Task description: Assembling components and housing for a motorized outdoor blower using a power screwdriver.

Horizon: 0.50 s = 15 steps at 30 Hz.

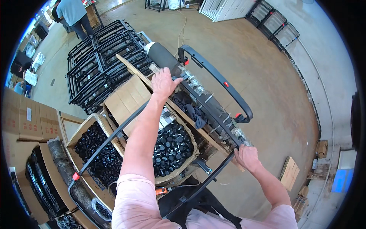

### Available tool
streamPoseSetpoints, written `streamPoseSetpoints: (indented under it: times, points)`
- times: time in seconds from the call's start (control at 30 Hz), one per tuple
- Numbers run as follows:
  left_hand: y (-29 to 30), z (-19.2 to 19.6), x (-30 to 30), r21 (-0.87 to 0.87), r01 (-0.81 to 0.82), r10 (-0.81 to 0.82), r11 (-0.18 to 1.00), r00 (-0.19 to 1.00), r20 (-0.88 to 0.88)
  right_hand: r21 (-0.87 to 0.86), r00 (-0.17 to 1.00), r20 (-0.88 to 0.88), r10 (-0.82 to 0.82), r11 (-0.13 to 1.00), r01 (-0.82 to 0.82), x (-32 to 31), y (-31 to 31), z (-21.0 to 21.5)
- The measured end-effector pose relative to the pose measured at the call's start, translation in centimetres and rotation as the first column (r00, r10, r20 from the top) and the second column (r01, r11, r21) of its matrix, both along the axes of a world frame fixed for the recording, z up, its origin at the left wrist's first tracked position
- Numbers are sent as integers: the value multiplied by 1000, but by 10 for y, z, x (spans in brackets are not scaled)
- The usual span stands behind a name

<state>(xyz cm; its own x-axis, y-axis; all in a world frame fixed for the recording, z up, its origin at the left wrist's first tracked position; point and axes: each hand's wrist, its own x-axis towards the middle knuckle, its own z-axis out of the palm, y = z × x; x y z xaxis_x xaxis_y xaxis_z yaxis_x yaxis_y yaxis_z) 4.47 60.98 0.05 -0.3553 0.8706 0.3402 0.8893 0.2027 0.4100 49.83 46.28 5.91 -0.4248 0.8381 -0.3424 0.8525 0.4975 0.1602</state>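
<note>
Black frame in loosely closed grip of left hand, tighter in right hand, apparently for steadying over wrapped beam.

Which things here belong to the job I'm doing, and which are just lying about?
Likely in the job:
black metal tube frame, at left hand and right hand
dark-grey padded cylinder alongside it

Likely lying about:
flat tan rectangular board
stacked white metal frames

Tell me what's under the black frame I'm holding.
Under the frame: a wrapped beam, dark cloth, a plank and boxes of black parts. Your left arm hides some contents.
</note>
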Motion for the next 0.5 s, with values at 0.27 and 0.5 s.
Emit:
streamPoseSetpoints:
  times: [0.27,0.5]
  points:
    - [-72,14,-33,307,197,-237,931,966,98,-135,987,86,136,983,-123,-14,17,5]
    - [-330,25,39,116,71,-111,991,916,385,113,805,-158,571,821,-560,-153,123,8]
